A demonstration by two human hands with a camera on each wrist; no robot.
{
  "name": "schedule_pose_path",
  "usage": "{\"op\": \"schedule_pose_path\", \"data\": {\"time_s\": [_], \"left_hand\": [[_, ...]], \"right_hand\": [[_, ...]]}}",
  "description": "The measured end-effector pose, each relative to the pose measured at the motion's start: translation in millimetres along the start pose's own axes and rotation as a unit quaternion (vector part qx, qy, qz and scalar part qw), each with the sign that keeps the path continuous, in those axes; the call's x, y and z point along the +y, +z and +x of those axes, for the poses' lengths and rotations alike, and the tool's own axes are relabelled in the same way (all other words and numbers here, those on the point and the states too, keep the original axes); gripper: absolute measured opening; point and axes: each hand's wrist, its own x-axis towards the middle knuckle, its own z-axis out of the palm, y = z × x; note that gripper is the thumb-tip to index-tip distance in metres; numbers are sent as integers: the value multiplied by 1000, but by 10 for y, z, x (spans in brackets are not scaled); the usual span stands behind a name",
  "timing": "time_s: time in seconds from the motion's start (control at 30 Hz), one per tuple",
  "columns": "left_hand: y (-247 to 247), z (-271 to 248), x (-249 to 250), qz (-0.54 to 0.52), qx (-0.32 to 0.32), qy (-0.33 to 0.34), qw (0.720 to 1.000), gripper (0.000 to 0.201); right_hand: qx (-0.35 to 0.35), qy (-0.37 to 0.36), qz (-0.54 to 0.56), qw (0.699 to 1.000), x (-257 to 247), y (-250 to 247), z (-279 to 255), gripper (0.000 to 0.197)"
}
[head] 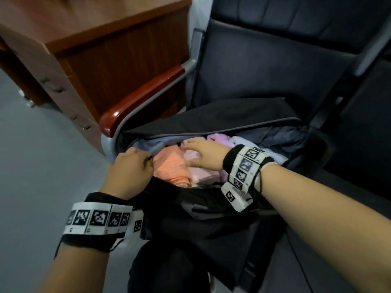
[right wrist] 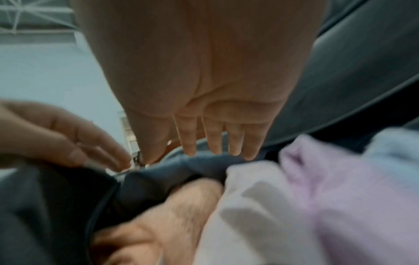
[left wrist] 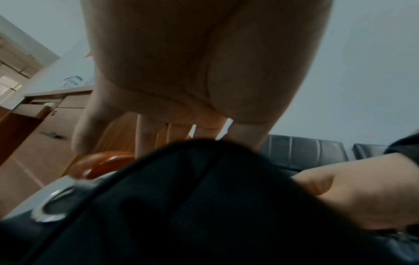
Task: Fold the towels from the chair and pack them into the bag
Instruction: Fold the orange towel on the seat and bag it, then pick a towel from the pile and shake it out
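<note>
Now the left hand (head: 129, 170) is pinching the zipper pull at the near end of the open black bag (head: 211, 220) lying on the chair (head: 275, 70), while the right hand (head: 203, 154) is pressing flat, fingers extended, on the folded pink towel (head: 201, 172) beside the orange towel (head: 171, 168) inside it.

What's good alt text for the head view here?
Two bare hands work at an open dark bag on a dark chair: the left hand pinches the zipper end, the right hand rests flat on folded orange and pink towels inside. A wooden desk stands left.
</note>
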Motion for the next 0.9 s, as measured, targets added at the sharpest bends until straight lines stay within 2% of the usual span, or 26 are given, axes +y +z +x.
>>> {"op": "schedule_pose_path", "data": {"time_s": [0.1, 0.2, 0.33, 0.43, 0.53, 0.63, 0.73, 0.8, 0.9], "left_hand": [[-35, -137, 512, -11, 21, 54, 998, 31], [135, -349, 1319, -55, 18, 135, 989, 36], [670, -802, 2628, -106, -42, 248, 962, 31], [1191, -1243, 3598, -108, -104, 311, 938, 31], [1726, -1722, 4467, -102, -163, 352, 916, 29], [2263, -2168, 5194, -98, -195, 376, 900, 29], [2730, -2532, 5765, -87, -225, 386, 890, 29], [2973, -2709, 6056, -81, -235, 389, 887, 29], [3244, -2867, 6355, -63, -239, 389, 887, 28]], "right_hand": [[121, 66, 45, 989, 283, -267, -910, 52], [189, 147, 80, 968, 634, -304, -2051, 47], [230, 274, 108, 928, 1190, -73, -3729, 46], [266, 376, 132, 878, 1625, 239, -4969, 46], [297, 450, 139, 831, 2071, 576, -6010, 46], [317, 502, 145, 792, 2551, 944, -6796, 48], [338, 538, 138, 760, 3023, 1333, -7344, 51], [323, 555, 128, 756, 3301, 1543, -7555, 54], [262, 564, 120, 774, 3632, 1755, -7643, 60]]}}
